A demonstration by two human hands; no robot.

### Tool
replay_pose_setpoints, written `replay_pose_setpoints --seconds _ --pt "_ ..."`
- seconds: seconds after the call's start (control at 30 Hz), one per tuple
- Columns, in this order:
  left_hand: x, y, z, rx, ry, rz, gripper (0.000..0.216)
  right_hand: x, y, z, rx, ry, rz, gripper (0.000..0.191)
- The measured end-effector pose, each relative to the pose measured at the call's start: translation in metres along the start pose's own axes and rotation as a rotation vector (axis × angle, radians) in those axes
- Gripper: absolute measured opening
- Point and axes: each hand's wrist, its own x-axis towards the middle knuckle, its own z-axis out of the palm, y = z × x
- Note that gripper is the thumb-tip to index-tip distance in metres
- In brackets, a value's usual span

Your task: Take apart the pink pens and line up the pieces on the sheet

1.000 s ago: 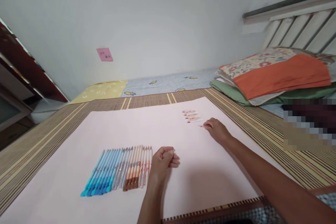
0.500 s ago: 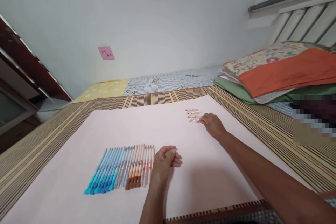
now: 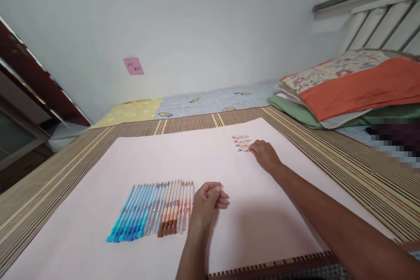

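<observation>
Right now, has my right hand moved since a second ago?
Yes: against the far right corner of the pale sheet, your right hand has moved left and slightly away from you, closer to the small slim pieces.

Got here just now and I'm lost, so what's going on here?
A person has their right hand at the near end of a small group of slim, pale pieces; whether the fingers grip one is hard to tell. The left hand, loosely curled, is just right of a neat row of pens, blue through to reddish. Everything lies on a pale pink sheet.
</observation>
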Motion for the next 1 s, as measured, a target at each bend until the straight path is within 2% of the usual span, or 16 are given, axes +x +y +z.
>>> replay_pose_setpoints --seconds 0.5,0.7,1.0 --pt "0.001 -0.002 0.0 0.011 0.005 0.0 0.054 0.0 0.003 0.008 0.043 0.077 -0.03 0.015" --pt "0.001 -0.003 -0.001 0.007 -0.001 -0.001 0.055 -0.002 0.008 0.005 0.099 0.059 -0.041 0.013" --pt "0.002 -0.003 -0.001 0.017 -0.003 0.001 0.056 -0.001 0.018 0.001 0.249 -0.001 0.039 0.011"
